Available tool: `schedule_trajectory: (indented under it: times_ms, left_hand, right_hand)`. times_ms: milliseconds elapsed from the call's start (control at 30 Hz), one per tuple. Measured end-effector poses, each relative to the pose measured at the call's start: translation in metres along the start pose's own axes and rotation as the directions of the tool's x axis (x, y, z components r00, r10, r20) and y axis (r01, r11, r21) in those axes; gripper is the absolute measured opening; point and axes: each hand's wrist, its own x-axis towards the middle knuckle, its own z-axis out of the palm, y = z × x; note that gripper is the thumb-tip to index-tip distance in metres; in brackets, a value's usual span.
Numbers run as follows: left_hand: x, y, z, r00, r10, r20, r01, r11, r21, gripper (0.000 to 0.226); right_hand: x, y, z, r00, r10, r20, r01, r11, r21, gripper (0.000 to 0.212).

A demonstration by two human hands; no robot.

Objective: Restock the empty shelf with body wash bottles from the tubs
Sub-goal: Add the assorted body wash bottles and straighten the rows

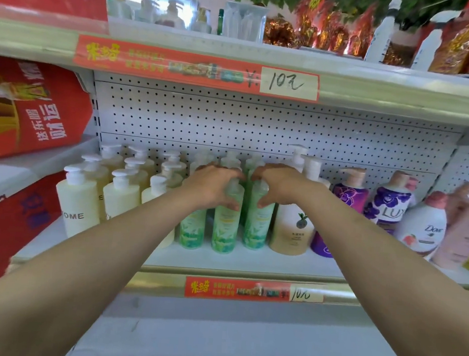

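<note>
Both my arms reach onto the middle shelf [249,259]. My left hand [211,186] grips the top of a green body wash bottle [225,227] that stands on the shelf. Right beside it, my right hand [279,185] grips the top of a second green bottle [257,227]. A third green bottle [192,229] stands just left of them, partly behind my left forearm. More green bottles stand behind, mostly hidden by my hands. No tub is in view.
Cream pump bottles [78,202] fill the shelf's left part. A beige pump bottle [292,230], purple Lux bottles [388,204] and a white Dove bottle [423,226] stand to the right. Red bags [31,111] sit at far left. The shelf below [229,340] is bare.
</note>
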Motion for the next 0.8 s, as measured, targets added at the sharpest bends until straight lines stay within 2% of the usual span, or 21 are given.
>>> schedule_trajectory:
  times_ms: [133,233,333,467,800]
  left_hand:
    - [0.001,-0.002,0.001,1.0,-0.028,0.006,0.028,0.999,-0.024,0.069]
    - [0.002,-0.001,0.001,0.999,-0.045,0.015,0.046,0.999,-0.013,0.082]
    - [0.004,-0.002,0.001,0.996,-0.089,0.02,0.089,0.996,0.007,0.09]
    - [0.004,-0.003,0.001,0.995,-0.097,0.027,0.097,0.995,0.001,0.089]
    - [0.0,-0.002,-0.001,0.998,-0.068,0.016,0.068,0.998,0.01,0.085]
  right_hand:
    - [0.001,0.004,0.002,0.999,-0.007,0.039,0.005,0.998,0.055,0.078]
    - [0.001,0.002,0.005,0.998,-0.028,0.053,0.026,0.999,0.035,0.079]
    - [0.004,0.002,0.004,0.998,-0.063,0.02,0.061,0.994,0.092,0.071]
    - [0.0,0.002,0.001,0.999,-0.045,0.021,0.039,0.976,0.214,0.064]
    - [-0.011,0.011,0.005,1.0,0.001,0.01,-0.004,0.95,0.311,0.058]
